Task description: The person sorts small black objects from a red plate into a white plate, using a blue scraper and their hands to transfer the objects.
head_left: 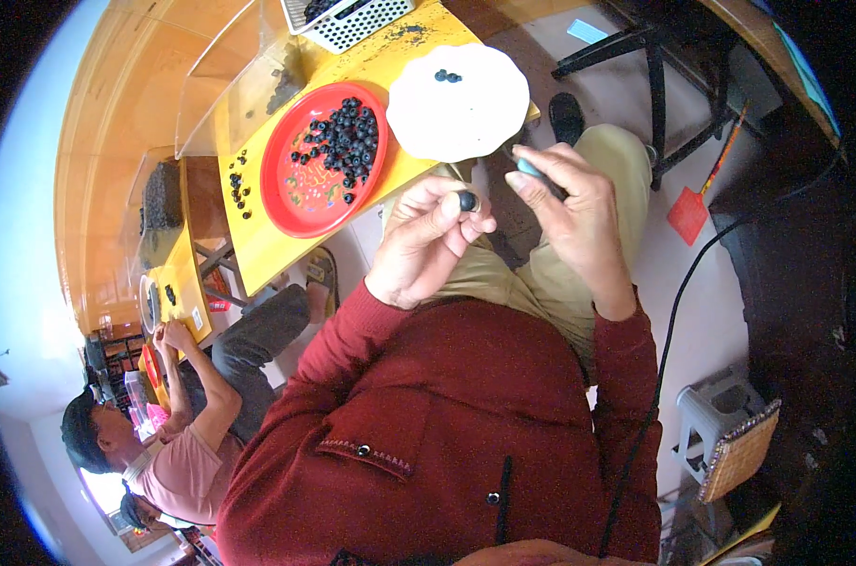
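Observation:
My left hand (pixel 417 241) pinches a small dark round ball (pixel 468 201) between thumb and fingers, in front of my lap. To its right my right hand (pixel 579 208) is closed around a slim tool with a teal handle (pixel 529 169); its thin tip points toward the left hand, and its kind is too small to make out. The ball and the tool are apart. Beyond my hands a white scalloped plate (pixel 456 118) holds a few dark balls (pixel 448 76). Left of it, a red round tray (pixel 282 198) carries a heap of similar dark balls (pixel 345 141).
The yellow table (pixel 253 250) bears loose dark balls (pixel 238 189), dark crumbs and a white perforated basket (pixel 362 24). A clear panel stands at its far left. A co-worker (pixel 187 453) sits at left. At right are a red fly swatter (pixel 688 215), a black cable and a grey stool (pixel 716 415).

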Available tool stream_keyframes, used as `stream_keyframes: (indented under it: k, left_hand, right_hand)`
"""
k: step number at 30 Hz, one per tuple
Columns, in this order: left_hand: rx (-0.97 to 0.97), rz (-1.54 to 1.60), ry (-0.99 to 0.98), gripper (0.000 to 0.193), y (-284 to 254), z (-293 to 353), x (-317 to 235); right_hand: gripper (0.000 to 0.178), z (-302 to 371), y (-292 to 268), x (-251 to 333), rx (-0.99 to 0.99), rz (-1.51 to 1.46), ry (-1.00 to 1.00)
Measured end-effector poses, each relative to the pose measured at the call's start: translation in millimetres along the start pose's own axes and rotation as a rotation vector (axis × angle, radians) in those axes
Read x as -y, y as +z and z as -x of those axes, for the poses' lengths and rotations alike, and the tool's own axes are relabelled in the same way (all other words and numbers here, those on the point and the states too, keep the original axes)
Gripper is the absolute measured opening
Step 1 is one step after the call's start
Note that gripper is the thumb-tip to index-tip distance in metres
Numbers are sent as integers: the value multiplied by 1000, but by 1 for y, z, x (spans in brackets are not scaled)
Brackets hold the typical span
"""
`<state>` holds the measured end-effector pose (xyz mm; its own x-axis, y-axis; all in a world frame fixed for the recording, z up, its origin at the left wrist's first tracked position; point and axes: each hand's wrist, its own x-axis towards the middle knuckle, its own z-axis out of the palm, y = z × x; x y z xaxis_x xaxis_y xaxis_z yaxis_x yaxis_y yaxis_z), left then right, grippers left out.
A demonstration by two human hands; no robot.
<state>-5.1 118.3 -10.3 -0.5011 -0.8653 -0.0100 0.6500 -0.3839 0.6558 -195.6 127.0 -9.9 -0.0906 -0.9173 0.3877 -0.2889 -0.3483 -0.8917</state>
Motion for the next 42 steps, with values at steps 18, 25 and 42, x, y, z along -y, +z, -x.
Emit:
stream_keyframes:
  k: [18, 25, 42]
  left_hand:
    - [46, 32, -198, 15, -6, -2, 5]
    - [46, 57, -158, 15, -16, -3, -1]
    - [-282, 179, -113, 10, -32, 20, -3]
  right_hand:
    - [11, 7, 1, 5, 340, -617, 253]
    - [13, 0, 6, 14, 385, -466, 112]
    - [35, -115, 144, 3, 376, 195, -172]
